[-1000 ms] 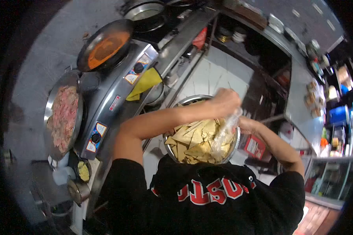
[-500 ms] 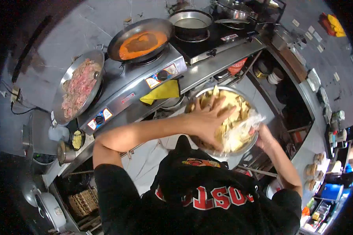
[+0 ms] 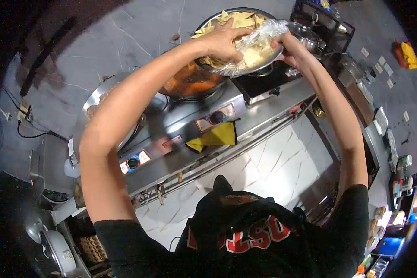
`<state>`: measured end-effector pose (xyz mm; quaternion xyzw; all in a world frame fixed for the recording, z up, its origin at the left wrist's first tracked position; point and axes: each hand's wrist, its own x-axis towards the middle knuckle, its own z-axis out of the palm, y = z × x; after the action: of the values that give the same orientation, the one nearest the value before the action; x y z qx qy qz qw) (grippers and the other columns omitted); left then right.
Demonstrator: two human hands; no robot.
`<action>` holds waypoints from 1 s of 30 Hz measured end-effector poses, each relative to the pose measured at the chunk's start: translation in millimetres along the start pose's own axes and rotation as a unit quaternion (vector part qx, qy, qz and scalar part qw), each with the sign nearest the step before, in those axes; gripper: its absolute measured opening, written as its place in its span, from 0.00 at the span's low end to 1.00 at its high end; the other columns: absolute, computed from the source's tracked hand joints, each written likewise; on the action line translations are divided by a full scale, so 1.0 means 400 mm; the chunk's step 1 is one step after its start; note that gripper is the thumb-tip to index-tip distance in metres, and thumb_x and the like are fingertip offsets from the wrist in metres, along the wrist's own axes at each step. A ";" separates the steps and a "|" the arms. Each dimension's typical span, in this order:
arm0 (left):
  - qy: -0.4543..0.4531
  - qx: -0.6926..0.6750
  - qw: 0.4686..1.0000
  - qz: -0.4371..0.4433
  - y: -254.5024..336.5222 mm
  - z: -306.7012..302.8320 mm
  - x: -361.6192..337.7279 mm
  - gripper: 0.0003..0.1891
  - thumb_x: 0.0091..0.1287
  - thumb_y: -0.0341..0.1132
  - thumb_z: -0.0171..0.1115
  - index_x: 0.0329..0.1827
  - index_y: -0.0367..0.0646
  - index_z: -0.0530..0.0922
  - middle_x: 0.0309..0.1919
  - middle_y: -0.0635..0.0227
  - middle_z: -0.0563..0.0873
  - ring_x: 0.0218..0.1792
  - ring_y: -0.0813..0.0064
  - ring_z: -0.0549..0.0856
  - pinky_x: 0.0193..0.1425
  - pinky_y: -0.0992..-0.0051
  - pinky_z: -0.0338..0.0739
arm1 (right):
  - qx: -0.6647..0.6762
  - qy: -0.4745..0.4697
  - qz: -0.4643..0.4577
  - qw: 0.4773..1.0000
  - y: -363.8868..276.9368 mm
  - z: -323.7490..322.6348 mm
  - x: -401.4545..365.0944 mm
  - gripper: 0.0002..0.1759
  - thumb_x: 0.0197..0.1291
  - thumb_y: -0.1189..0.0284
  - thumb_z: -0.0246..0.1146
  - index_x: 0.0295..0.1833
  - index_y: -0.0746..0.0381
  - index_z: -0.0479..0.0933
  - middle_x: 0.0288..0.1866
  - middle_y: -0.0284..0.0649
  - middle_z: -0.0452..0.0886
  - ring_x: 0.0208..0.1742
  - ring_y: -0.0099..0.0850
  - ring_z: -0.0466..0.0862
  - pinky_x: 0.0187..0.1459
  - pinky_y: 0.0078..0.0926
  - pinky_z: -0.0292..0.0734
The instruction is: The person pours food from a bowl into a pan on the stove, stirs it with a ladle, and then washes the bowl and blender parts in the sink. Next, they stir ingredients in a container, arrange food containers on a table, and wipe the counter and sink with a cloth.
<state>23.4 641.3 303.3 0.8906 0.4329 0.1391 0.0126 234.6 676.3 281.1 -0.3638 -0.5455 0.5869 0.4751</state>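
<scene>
A metal bowl (image 3: 245, 72) of pale yellow, flat pieces (image 3: 245, 19) is tilted over the wok (image 3: 197, 98) with orange-red sauce. My left hand (image 3: 221, 44) lies on the pieces with its fingers spread. At the bowl's right side, my right hand (image 3: 289, 46) grips the rim along with crumpled clear plastic (image 3: 262, 37). The bowl and my left arm hide part of the wok. Dark matter shows in the sauce beneath the bowl.
Left of the wok is a wide pan (image 3: 93, 99), mostly behind my left arm. A yellow cloth (image 3: 213, 137) hangs at the stove's front (image 3: 178, 123). A lidded pot (image 3: 303, 36) stands at the back right, near a black rack (image 3: 326, 23).
Both hands and the bowl have moved up and forward, from in front of the counter to above the wok. The bowl is now tilted, and the view has shifted.
</scene>
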 end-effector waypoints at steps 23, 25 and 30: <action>0.334 -0.084 0.810 -0.476 -0.190 0.114 0.093 0.31 0.47 0.47 0.62 0.56 0.46 0.68 0.55 0.56 0.71 0.50 0.58 0.74 0.51 0.65 0.71 | -0.353 0.019 -0.095 0.931 0.089 0.125 0.551 0.24 0.29 0.78 0.57 0.40 0.75 0.67 0.27 0.53 0.74 0.23 0.45 0.78 0.15 0.42 0.72; 0.256 -0.251 0.807 -0.470 -0.237 0.103 0.093 0.36 0.45 0.50 0.64 0.58 0.47 0.64 0.57 0.56 0.67 0.53 0.57 0.71 0.52 0.62 0.70 | -0.307 -0.029 -0.036 0.951 0.044 0.156 0.496 0.28 0.27 0.77 0.58 0.42 0.76 0.67 0.28 0.53 0.75 0.23 0.44 0.78 0.16 0.41 0.73; 0.040 -0.428 0.759 -0.489 -0.341 0.117 0.115 0.36 0.42 0.48 0.69 0.55 0.43 0.66 0.56 0.59 0.69 0.53 0.60 0.71 0.49 0.58 0.72 | -0.391 -0.025 -0.168 0.905 0.059 0.204 0.537 0.31 0.29 0.75 0.57 0.49 0.67 0.68 0.29 0.52 0.77 0.21 0.44 0.79 0.21 0.36 0.75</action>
<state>-42.4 766.7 249.6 0.4535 0.7051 0.3199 0.4414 92.7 858.3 288.7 -0.4080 -0.7961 0.2468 0.3725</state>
